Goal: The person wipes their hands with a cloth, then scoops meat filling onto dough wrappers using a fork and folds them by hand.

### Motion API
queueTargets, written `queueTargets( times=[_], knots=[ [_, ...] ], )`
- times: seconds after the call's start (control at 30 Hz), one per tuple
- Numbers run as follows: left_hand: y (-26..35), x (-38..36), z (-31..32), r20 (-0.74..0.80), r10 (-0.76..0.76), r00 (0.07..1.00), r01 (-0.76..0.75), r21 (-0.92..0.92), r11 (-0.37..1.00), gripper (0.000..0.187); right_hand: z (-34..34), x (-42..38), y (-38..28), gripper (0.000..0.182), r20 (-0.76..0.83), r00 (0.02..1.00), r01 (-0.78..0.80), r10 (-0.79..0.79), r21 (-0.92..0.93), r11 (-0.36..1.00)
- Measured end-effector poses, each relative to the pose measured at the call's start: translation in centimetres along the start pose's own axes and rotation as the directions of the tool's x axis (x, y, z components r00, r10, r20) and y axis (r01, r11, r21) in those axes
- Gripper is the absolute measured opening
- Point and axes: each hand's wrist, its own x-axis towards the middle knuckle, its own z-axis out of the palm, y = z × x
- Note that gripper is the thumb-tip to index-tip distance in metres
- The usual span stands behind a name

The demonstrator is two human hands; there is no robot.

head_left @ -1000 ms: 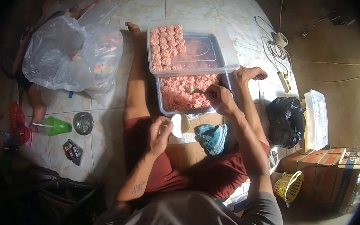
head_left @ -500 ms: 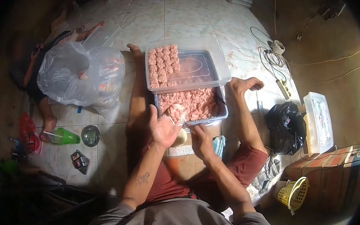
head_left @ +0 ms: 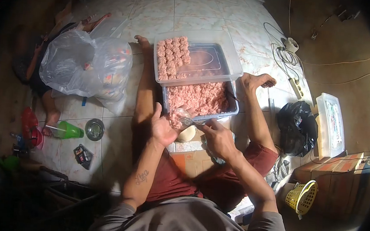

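Palm up, my left hand [head_left: 164, 129] carries a lump of pink minced meat [head_left: 175, 119] on its fingers, with a pale, shiny round patch beside it that I cannot identify. My right hand [head_left: 219, 140] grips a metal fork [head_left: 189, 121], whose head touches the lump. Just beyond both hands is a blue-rimmed tub [head_left: 236, 108] of loose minced meat [head_left: 195, 98]. A clear plastic box [head_left: 235, 58] rests over the tub's far part, with rows of meatballs [head_left: 172, 56] along its left side. Below my left fingers stands a pale round bowl [head_left: 187, 134].
A large clear plastic bag [head_left: 67, 63] lies left, near another person's leg [head_left: 52, 114]. A green cup [head_left: 71, 130] and a glass ashtray [head_left: 95, 129] stand on the tiles. At right are a black bag [head_left: 297, 128], a clear lidded box [head_left: 332, 127], a yellow basket [head_left: 302, 198] and a power strip [head_left: 297, 88].
My right hand has risen toward my left, bringing the fork onto the meat. My left hand is slightly lower in the view, and the whole view has shifted a little.
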Motion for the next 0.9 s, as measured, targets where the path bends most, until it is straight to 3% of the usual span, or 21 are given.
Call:
queueTargets(
  times=[0.07, 0.13, 0.17, 0.2, 0.23, 0.27, 0.3, 0.33, 0.4, 0.47, 0.53, 0.6, 0.67, 0.77, 0.9],
  knots=[
    [0.1, 0.2, -0.1, 0.026, -0.002, 1.000, 0.002, -0.026, 1.000, 0.091, 0.4, 0.5, 1.2, 0.042, 0.114, 0.993, -0.012, 0.021, -0.076, 0.997],
    [1.1, 0.1, -0.8, 0.069, 0.021, 0.997, -0.019, -0.040, 0.999, 0.086, 0.3, 0.3, 1.3, 0.040, 0.094, 0.995, 0.035, -0.027, -0.087, 0.996],
    [1.8, -0.1, -1.2, -0.014, 0.008, 1.000, -0.012, -0.264, 0.964, 0.085, 0.5, 0.0, 1.0, 0.039, -0.056, 0.997, -0.044, 0.045, 0.023, 0.999],
    [1.9, -0.2, -1.7, -0.015, 0.007, 1.000, -0.011, -0.264, 0.965, 0.085, 0.5, -0.1, 0.9, 0.038, -0.196, 0.972, -0.105, 0.131, 0.140, 0.985],
    [1.6, -0.5, -1.4, 0.044, 0.026, 0.999, -0.017, -0.186, 0.982, 0.086, 0.9, -0.1, 1.3, 0.029, -0.295, 0.952, -0.055, 0.080, 0.095, 0.994],
    [1.3, -0.8, -1.0, 0.103, 0.040, 0.994, -0.029, -0.107, 0.994, 0.086, 1.2, -0.3, 1.5, 0.029, -0.295, 0.952, -0.057, 0.083, 0.095, 0.994],
    [1.2, -0.8, -0.6, -0.023, 0.070, 0.997, -0.072, -0.099, 0.992, 0.090, 1.8, -0.6, 1.3, 0.021, -0.304, 0.932, -0.140, 0.196, 0.196, 0.970],
    [0.9, -0.8, -0.1, -0.023, 0.068, 0.997, -0.070, -0.096, 0.993, 0.090, 2.2, -0.8, 1.1, 0.014, -0.302, 0.903, -0.217, 0.307, 0.296, 0.930],
    [0.2, -0.9, 0.3, -0.007, 0.075, 0.997, -0.075, -0.118, 0.990, 0.093, 4.3, -1.2, 2.1, 0.007, -0.317, 0.915, -0.174, 0.248, 0.245, 0.954],
    [-0.2, -0.6, 0.1, 0.011, 0.078, 0.997, -0.076, -0.127, 0.989, 0.095, 6.6, -1.2, 2.6, 0.011, -0.399, 0.906, -0.035, 0.137, 0.252, 0.967],
    [-0.3, -0.4, -0.3, 0.037, 0.084, 0.996, -0.078, -0.134, 0.988, 0.097, 6.8, -1.1, 2.6, 0.017, -0.422, 0.904, -0.006, 0.071, 0.152, 0.988],
    [0.2, -0.6, -0.7, 0.153, 0.062, 0.986, -0.076, 0.090, 0.993, 0.103, 6.2, -1.2, 1.9, 0.024, -0.323, 0.933, -0.198, 0.161, -0.086, 0.976],
    [0.6, -1.1, 0.0, 0.149, 0.050, 0.988, -0.059, 0.056, 0.997, 0.101, 4.1, -0.9, 1.8, 0.025, -0.190, 0.929, -0.356, 0.317, -0.229, 0.906],
    [1.1, -1.3, 0.9, 0.135, 0.036, 0.990, -0.046, 0.074, 0.996, 0.102, 3.1, -0.4, 2.9, 0.020, -0.260, 0.907, -0.396, 0.332, -0.256, 0.882],
    [1.2, -1.5, 0.6, 0.138, 0.028, 0.990, -0.041, 0.094, 0.995, 0.099, 2.2, -0.3, 2.8, 0.014, -0.348, 0.893, -0.321, 0.286, -0.045, 0.946]
  ],
)
